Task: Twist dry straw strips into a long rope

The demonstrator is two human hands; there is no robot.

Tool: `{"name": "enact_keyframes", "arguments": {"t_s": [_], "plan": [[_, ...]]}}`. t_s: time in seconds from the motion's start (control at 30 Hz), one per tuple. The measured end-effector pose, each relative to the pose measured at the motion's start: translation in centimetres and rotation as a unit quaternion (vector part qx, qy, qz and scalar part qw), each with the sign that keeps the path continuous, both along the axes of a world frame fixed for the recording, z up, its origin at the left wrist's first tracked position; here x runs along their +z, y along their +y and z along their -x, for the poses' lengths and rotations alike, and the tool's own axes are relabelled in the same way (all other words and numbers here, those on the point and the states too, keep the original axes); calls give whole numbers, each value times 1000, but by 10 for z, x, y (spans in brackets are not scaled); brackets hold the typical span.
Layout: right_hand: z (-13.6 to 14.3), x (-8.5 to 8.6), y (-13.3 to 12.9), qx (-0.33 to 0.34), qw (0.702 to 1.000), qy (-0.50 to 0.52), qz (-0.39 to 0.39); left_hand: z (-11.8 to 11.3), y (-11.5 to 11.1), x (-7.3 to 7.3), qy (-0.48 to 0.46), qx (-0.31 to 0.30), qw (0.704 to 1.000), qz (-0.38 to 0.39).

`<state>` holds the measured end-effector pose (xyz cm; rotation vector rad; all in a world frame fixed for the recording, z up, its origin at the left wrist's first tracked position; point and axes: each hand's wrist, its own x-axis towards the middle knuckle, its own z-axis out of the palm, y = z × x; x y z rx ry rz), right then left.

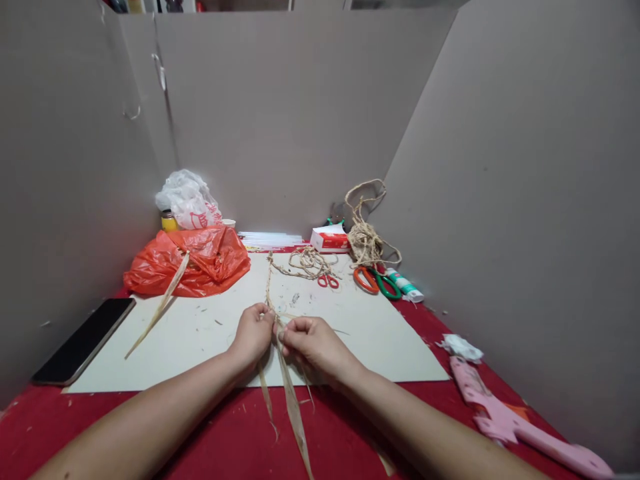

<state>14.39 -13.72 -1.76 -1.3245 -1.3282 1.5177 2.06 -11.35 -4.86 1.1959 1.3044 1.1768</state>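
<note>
Left hand (254,335) and right hand (317,343) are pinching the fibre cord (268,288), tight grips partly hiding it; white bag (185,193) is showing illegible red print (201,219)

Braid (268,281) on bd. (370,347), phone (84,341) L, bag (210,263) behind; rope (367,245) R of box (333,242).

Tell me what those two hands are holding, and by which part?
The left hand and right hand pinch a twisted, straw-coloured cord where its loose strips begin; which strips each holds is hidden.
</note>
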Motion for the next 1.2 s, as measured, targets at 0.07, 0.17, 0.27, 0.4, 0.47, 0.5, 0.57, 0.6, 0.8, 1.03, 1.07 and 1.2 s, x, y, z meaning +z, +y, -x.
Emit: {"name": "enact_keyframes", "arguments": {"t_s": [0.07,0.17,0.27,0.4,0.47,0.5,0.57,0.6,0.8,1.03,1.07,1.2], "plan": [[1,0,0,-7,1000,10,0,0,0,-1,11,0,1000,-9],[3,0,0,0,1000,29,-3,-1,1,-4,25,10,999,-26],[4,-1,0,12,999,29,-16,-1,2,-7,30,11,999,-30],[7,0,1,16,999,19,-28,-2,2,-6,28,-1,999,-17],[8,-1,2,16,999,11,-44,-2,2,-5,21,-9,1000,-9],[9,-1,3,16,998,3,-55,-2,2,-4,19,-14,1000,-8],[10,-4,5,14,996,-27,-87,-1,2,-3,24,-17,999,-16],[10,-6,6,11,993,-53,-109,-1,2,-2,29,-16,999,-25],[-9,-17,14,-56,943,-223,-240,-1,2,1,33,-13,999,-2],[-78,40,32,-284,944,63,-158,-4,-1,6,28,-14,999,34],[-92,54,34,-323,929,112,-139,-4,-1,7,33,-13,999,31],[-154,112,32,-458,843,211,-188,-2,-1,6,37,-19,999,24]]}}
